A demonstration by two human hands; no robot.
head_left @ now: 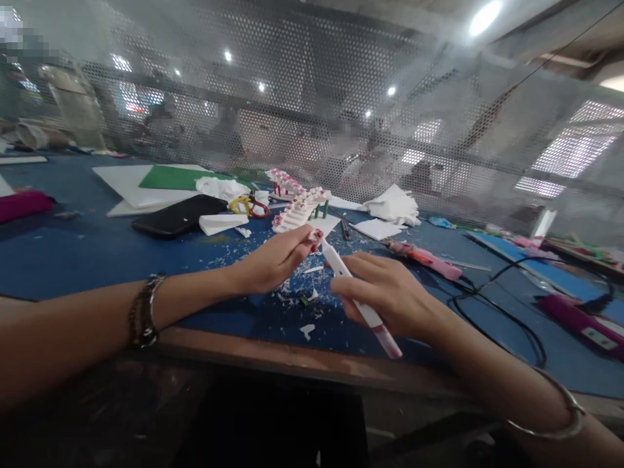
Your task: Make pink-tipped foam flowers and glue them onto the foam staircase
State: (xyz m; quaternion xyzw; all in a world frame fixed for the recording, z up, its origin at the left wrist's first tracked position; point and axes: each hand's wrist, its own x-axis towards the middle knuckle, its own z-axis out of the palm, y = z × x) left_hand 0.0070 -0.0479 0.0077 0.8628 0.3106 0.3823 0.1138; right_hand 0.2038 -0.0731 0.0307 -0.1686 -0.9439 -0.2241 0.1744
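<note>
My left hand (273, 260) pinches a small white piece with dark red patches (316, 235) between its fingertips. In my right hand (380, 289) is a white marker pen (368, 315) with a pinkish, see-through rear end. Its tip points up and left and meets the small piece, or comes very close to it. Just beyond my hands stands a white model staircase (299, 209) with pink marks and green posts. White scraps (308, 330) and a green bit (305, 301) lie on the blue tabletop below my hands.
Left of the model lie scissors (249, 207), a black phone (180, 216), white sheets (119, 182) and a green sheet (170, 177). To the right are a pink soldering-iron-like tool (429, 259), its black cable (502, 270) and a purple power strip (580, 322). A perforated screen (312, 84) rises behind.
</note>
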